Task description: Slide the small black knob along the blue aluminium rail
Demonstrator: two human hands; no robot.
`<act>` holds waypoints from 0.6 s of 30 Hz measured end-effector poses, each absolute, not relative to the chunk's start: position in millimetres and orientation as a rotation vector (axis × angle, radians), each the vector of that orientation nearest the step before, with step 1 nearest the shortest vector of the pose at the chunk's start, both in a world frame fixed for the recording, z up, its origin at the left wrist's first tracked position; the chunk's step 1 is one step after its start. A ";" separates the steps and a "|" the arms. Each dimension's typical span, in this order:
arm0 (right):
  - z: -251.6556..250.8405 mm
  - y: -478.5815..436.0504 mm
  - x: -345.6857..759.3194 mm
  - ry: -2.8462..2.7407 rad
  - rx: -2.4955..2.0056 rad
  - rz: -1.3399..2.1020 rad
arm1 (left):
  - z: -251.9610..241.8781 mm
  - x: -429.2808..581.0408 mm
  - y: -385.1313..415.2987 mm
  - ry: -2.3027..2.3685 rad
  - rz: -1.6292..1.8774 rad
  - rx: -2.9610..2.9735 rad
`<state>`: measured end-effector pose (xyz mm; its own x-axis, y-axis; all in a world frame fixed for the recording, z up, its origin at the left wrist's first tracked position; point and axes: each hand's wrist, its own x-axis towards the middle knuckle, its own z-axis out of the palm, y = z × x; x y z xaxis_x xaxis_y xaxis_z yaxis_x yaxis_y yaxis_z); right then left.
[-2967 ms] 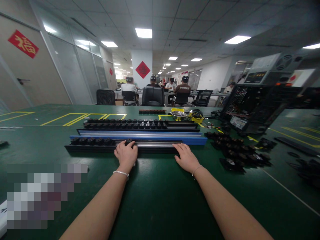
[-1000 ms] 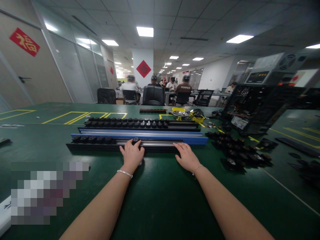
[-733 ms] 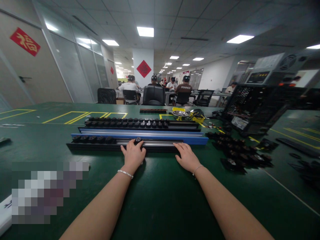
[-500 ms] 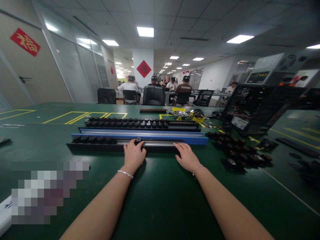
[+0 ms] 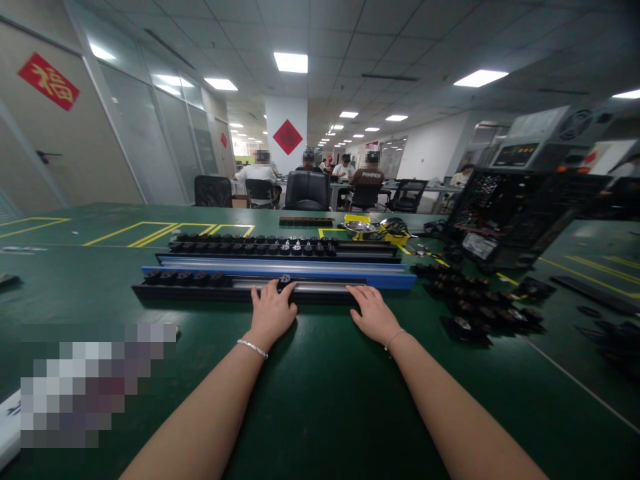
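A long black track rail [image 5: 175, 292] with a silvery inner channel lies crosswise before me. My left hand [image 5: 273, 310] is at its middle, thumb and fingers closed about a small black block [image 5: 285, 279] that sits in the channel. Part of the block is hidden by the fingertips. Toward the rail's right end, my right hand [image 5: 374, 313] grips the front wall, fingers over the top and thumb in front. A row of similar black blocks [image 5: 185, 279] fills the channel's left end. Directly behind lies a blue rail [image 5: 395, 281].
Farther back, another black rail [image 5: 367, 252] carries more blocks. Loose black parts [image 5: 480, 300] are heaped on the right, near an open computer case [image 5: 525, 213]. A yellow tray [image 5: 357, 219] and metal dish stand behind. Several people sit at far desks. A blurred-out object lies lower left.
My left hand has slid slightly to the right along the rail, and the small black block has moved with it. My right hand has stayed in place.
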<state>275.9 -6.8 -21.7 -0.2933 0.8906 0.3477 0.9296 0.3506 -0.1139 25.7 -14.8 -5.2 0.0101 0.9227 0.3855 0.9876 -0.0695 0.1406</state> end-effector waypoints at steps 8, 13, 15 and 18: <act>-20.5 -7.8 275.1 -2.274 -1.593 -0.177 | -1.7 26.8 -16.6 -2.037 -0.586 -2.116; -20.6 -7.6 275.4 -2.274 -1.592 -0.168 | -3.0 26.6 -15.6 -2.017 -0.608 -2.147; -20.6 -7.5 275.4 -2.267 -1.596 -0.162 | -4.4 26.0 -14.8 -2.008 -0.623 -2.148; -20.8 -7.4 275.1 -2.259 -1.607 -0.149 | -6.2 25.1 -13.9 -1.983 -0.648 -2.169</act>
